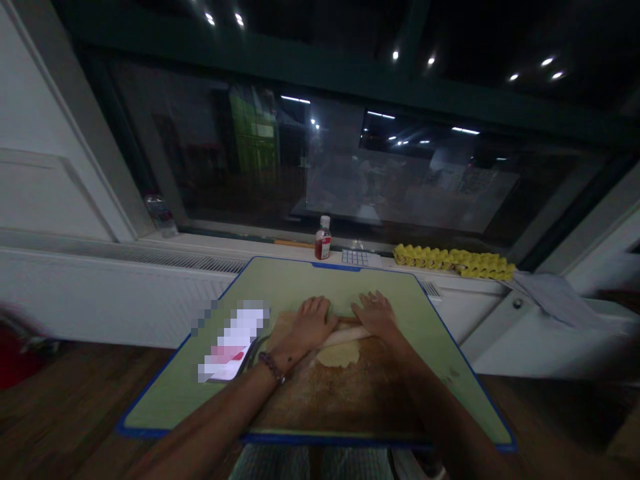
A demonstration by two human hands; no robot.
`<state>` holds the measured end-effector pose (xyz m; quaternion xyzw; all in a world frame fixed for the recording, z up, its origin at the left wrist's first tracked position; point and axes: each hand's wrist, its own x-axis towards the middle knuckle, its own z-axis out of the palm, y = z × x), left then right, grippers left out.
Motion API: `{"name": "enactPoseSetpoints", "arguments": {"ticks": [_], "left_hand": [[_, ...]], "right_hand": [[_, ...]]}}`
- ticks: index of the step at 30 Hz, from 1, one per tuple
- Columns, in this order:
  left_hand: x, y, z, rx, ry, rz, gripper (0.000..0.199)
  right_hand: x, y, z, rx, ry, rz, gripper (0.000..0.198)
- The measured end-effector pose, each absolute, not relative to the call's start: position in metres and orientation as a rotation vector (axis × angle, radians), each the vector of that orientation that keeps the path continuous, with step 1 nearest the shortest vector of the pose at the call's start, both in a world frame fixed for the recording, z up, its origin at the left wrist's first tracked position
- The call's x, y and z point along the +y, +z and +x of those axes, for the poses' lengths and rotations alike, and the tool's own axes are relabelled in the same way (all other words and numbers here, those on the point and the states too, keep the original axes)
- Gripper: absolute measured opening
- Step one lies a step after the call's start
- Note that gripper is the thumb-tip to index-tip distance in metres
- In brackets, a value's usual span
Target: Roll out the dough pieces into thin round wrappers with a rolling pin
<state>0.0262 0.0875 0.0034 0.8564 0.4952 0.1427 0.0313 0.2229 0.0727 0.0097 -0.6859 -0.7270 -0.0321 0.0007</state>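
A pale rolling pin lies crosswise under both my palms. My left hand presses on its left part, fingers stretched forward over it. On its right part rests my right hand, with the fingers spread and slightly blurred. A thin, flat piece of dough with an uneven edge shows just on the near side of the pin. Beneath it is a brown wooden board with traces of flour. The pin's ends are mostly covered by my hands.
The board lies on a light green tabletop with a blue edge. A lit, pixelated phone or tablet is at left. On the windowsill stand a small bottle, a yellow egg carton and a clear bottle. A dark window rises behind.
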Motion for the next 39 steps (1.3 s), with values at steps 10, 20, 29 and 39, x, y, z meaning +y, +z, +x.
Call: {"name": "enactPoseSetpoints", "arguments": {"ticks": [10,20,29,39], "left_hand": [[0.077,0.005,0.035,1.293,0.703,2.891,0.044],[0.113,0.008,0.048,1.53,0.442,2.581,0.05],[0.07,-0.002,0.022,1.015,0.487,2.777,0.049],[0.099,0.008,0.034,1.332,0.307,2.488,0.054]], "right_hand": [[0.051,-0.008,0.234,-2.455,-0.36,-1.983,0.038],[0.072,-0.002,0.231,-2.407,-0.453,-2.003,0.039],[0.025,-0.019,0.23,-2.345,-0.464,-1.884,0.045],[0.055,0.002,0.223,-2.418,-0.322,-2.003,0.043]]}}
